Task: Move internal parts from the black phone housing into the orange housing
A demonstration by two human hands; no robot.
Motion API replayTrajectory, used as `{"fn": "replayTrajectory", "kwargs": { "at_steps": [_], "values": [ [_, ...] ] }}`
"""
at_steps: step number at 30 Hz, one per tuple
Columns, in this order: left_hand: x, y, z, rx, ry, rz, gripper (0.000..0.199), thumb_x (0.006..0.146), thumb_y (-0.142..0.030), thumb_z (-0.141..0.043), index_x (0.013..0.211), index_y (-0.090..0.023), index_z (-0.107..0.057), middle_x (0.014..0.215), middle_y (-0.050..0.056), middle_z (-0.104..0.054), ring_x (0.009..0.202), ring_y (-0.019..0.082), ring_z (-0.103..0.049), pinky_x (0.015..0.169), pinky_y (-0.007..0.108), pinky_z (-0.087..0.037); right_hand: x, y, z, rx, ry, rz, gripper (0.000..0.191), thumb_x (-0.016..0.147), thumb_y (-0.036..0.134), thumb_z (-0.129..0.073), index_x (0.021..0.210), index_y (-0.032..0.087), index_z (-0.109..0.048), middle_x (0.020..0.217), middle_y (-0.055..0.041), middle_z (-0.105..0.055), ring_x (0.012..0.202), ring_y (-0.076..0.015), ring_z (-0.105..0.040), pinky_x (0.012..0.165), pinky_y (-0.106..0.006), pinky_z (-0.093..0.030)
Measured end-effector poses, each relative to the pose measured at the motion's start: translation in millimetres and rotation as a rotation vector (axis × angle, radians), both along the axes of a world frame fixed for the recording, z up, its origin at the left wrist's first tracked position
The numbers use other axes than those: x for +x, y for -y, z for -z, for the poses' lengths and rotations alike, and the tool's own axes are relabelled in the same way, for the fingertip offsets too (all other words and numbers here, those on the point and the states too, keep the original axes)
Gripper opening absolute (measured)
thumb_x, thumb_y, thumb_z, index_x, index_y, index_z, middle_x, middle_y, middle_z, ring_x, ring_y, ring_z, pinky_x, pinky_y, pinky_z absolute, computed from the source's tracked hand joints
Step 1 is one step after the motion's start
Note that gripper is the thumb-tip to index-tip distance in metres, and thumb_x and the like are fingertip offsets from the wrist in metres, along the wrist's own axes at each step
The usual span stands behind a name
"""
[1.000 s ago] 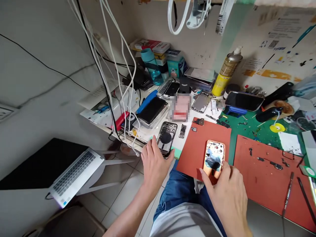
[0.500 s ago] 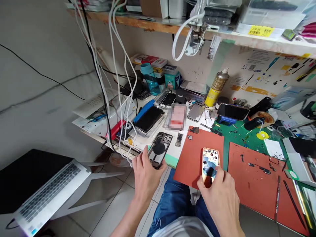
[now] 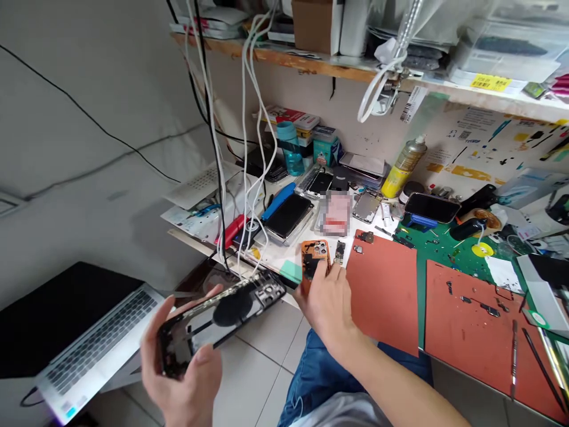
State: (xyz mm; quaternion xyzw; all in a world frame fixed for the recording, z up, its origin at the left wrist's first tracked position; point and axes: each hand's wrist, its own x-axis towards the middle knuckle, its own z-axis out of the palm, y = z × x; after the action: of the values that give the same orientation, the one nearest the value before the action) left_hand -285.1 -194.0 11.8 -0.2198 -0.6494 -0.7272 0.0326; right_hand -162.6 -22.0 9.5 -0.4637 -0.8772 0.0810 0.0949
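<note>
Left hand (image 3: 180, 385): thumb and fingers closed round the lower end of a long black-framed phone housing with a round black disc and a camera cut-out block (image 3: 233, 308), lifted beside the table edge, tilted, camera end toward two o'clock. Right hand (image 3: 331, 299): fingers and thumb narrowed on the lower end of an orange phone housing with black inner parts (image 3: 310, 264), at two o'clock from the black-framed one, over the edge of the white tabletop (image 3: 272, 255); whether it rests there cannot be told. Just beside it, toward three o'clock: one small dark, narrow component (image 3: 340, 252). Toward four o'clock: one bare-centred red-brown mat (image 3: 382, 296); past that, between three and four o'clock, a second red-brown mat (image 3: 471, 338) bearing small dark parts, one slim metal tool (image 3: 514, 359) and, at its three o'clock, one thin black tool (image 3: 543, 360). At eleven o'clock from the orange housing: one black-screened phone (image 3: 290, 216), with a translucent teal bottle (image 3: 291, 151) at its twelve. At two o'clock: one yellow-and-gold spray can (image 3: 404, 166). At ten o'clock from the left hand: one open silver laptop (image 3: 104, 338).
</note>
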Motion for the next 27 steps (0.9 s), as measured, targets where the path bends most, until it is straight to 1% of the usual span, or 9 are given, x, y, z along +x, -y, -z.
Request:
{"fn": "replayTrajectory", "kwargs": {
  "at_steps": [3, 6, 9, 11, 14, 17, 21, 23, 27],
  "values": [
    [5, -5, 4.2, 0.172, 0.313, 0.144, 0.087, 0.075, -0.071, -0.092, 0.148, -0.031, -0.067, 0.117, 0.009, -0.08, 0.118, 0.043, -0.077, 0.106, 0.066, -0.06, -21, -1, 5.7, 0.017, 0.018, 0.019, 0.03, 0.095, 0.035, -0.069, 0.112, 0.014, -0.056, 0.105, -0.0221, -0.067, 0.098, -0.0364, -0.067, 0.084, -0.046, -0.056],
    [17, -9, 10.3, 0.09, 0.486, 0.231, 0.087, 0.087, -0.09, -0.065, 0.157, -0.038, -0.059, 0.126, 0.01, -0.081, 0.116, 0.041, -0.078, 0.098, 0.063, -0.065, -27, 1, 10.8, 0.023, 0.023, 0.031, 0.029, 0.097, 0.036, -0.067, 0.112, 0.013, -0.056, 0.108, -0.0254, -0.066, 0.101, -0.0392, -0.066, 0.086, -0.048, -0.055],
    [33, -11, 6.4, -0.023, 0.596, 0.287, 0.086, 0.098, -0.093, -0.035, 0.164, -0.039, -0.051, 0.125, 0.01, -0.081, 0.109, 0.036, -0.08, 0.09, 0.056, -0.067, -31, 4, 14.3, 0.013, 0.017, 0.041, 0.029, 0.097, 0.036, -0.068, 0.111, 0.013, -0.056, 0.106, -0.0259, -0.066, 0.1, -0.0399, -0.066, 0.086, -0.05, -0.055],
    [44, -15, -3.2, 0.0, 0.731, 0.327, 0.083, 0.101, -0.089, -0.034, 0.165, -0.038, -0.051, 0.12, 0.01, -0.082, 0.104, 0.033, -0.08, 0.086, 0.051, -0.068, -33, 6, 15.9, 0.0, 0.003, 0.049, 0.027, 0.099, 0.035, -0.066, 0.112, 0.012, -0.057, 0.107, -0.027, -0.066, 0.101, -0.0397, -0.065, 0.087, -0.05, -0.055],
    [57, -26, -19.2, 0.15, 0.993, 0.473, 0.073, 0.104, -0.079, -0.051, 0.163, -0.036, -0.053, 0.12, 0.009, -0.08, 0.097, 0.03, -0.08, 0.085, 0.047, -0.068, -31, 6, 15.7, -0.04, -0.045, 0.026, 0.03, 0.104, 0.038, -0.059, 0.114, 0.01, -0.06, 0.11, -0.0287, -0.066, 0.102, -0.0395, -0.064, 0.087, -0.051, -0.055],
    [65, -38, -25.1, 0.281, 1.155, 0.678, 0.067, 0.105, -0.069, -0.06, 0.16, -0.031, -0.057, 0.122, 0.011, -0.079, 0.091, 0.027, -0.08, 0.085, 0.044, -0.068, -4, 2, 9.9, -0.118, -0.132, -0.045, 0.031, 0.11, 0.041, -0.049, 0.111, 0.013, -0.064, 0.11, -0.0253, -0.068, 0.102, -0.0372, -0.062, 0.086, -0.049, -0.054],
    [76, -57, -19.6, 0.226, 1.308, 0.891, 0.07, 0.104, -0.073, -0.059, 0.14, -0.014, -0.073, 0.111, 0.017, -0.08, 0.085, 0.028, -0.081, 0.074, 0.037, -0.066, 77, 3, -4.3, -0.26, -0.272, -0.07, 0.044, 0.115, 0.037, -0.031, 0.086, 0.021, -0.061, 0.09, -0.0121, -0.068, 0.085, -0.0259, -0.061, 0.079, -0.039, -0.052],
    [86, -70, -17.6, 0.167, 1.39, 0.982, 0.078, 0.099, -0.079, -0.061, 0.127, -0.009, -0.077, 0.103, 0.018, -0.08, 0.083, 0.029, -0.081, 0.066, 0.033, -0.063, 125, 12, -10.6, -0.452, -0.376, -0.051, 0.056, 0.118, 0.047, -0.027, 0.076, 0.023, -0.056, 0.073, -0.0052, -0.064, 0.068, -0.0184, -0.058, 0.067, -0.031, -0.049],
    [118, -101, -21.1, 0.072, 1.455, 1.033, 0.076, 0.097, -0.081, -0.063, 0.128, -0.013, -0.076, 0.1, 0.015, -0.079, 0.082, 0.029, -0.081, 0.065, 0.034, -0.064, 192, 45, -15.0, -1.32, -0.868, 0.073, 0.065, 0.108, 0.076, -0.048, 0.096, 0.018, -0.072, 0.073, -0.0058, -0.071, 0.059, -0.0145, -0.064, 0.055, -0.026, -0.043]
  ]
}}
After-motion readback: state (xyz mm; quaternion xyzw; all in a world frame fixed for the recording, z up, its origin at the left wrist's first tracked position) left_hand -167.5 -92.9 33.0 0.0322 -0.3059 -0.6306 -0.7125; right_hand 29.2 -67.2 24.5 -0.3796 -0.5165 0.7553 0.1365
